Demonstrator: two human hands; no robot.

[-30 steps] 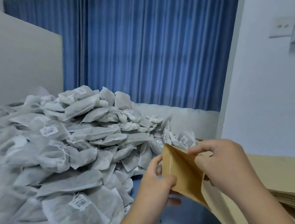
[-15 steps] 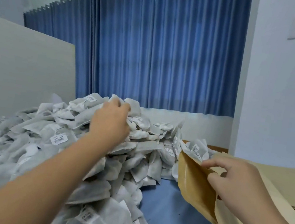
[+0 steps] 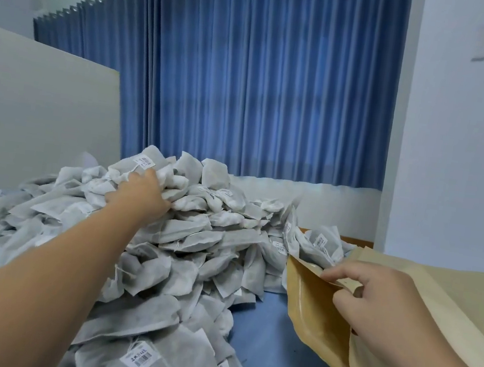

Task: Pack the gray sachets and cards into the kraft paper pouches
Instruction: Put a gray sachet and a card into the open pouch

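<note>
Our left hand (image 3: 142, 194) rests on top of the sachets (image 3: 165, 250), a big heap of gray, soft fabric bags with white barcode labels and thin strings, on the left of the blue desk (image 3: 265, 332). Its fingers (image 3: 150, 177) sink among them, so we cannot tell if they grip one. Our right hand (image 3: 372, 303) pinches the upper edge of a brown pouch (image 3: 314, 308), just right of the heap.
</note>
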